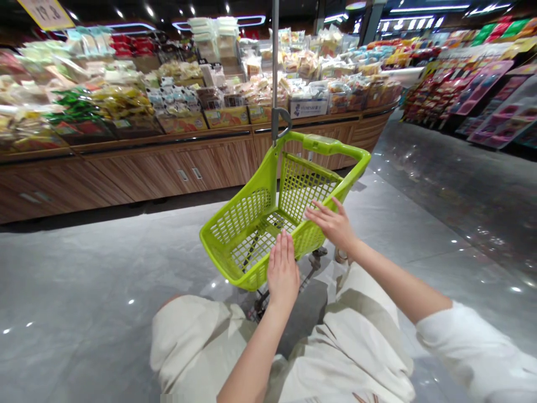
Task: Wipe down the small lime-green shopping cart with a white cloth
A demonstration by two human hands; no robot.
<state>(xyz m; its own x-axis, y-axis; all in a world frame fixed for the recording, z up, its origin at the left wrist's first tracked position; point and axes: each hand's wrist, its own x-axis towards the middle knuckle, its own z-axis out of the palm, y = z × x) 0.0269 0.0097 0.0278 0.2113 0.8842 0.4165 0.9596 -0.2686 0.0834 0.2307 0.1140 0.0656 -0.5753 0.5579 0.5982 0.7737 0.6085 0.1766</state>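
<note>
In the head view a lime-green plastic shopping cart (245,221) with grid-patterned walls stands in front of me, at an angle. My left hand (284,271) is at its near rim, fingers stretched out straight and close together, palm turned toward the cart. Farther right, my right hand (333,224) is by the same rim with its fingers spread and extended. Both hands are open; whether they touch the plastic or hover just beside it I cannot tell. The cart's handle (323,144) is at the far right end. My legs partly hide its wheels.
A long wood-fronted display counter (176,168) runs behind the cart, stacked with packaged snacks (172,101). A grey pole (275,61) rises at the cart's back corner. More shelves of goods (482,95) stand at the right. The floor (84,296) is shiny grey tile.
</note>
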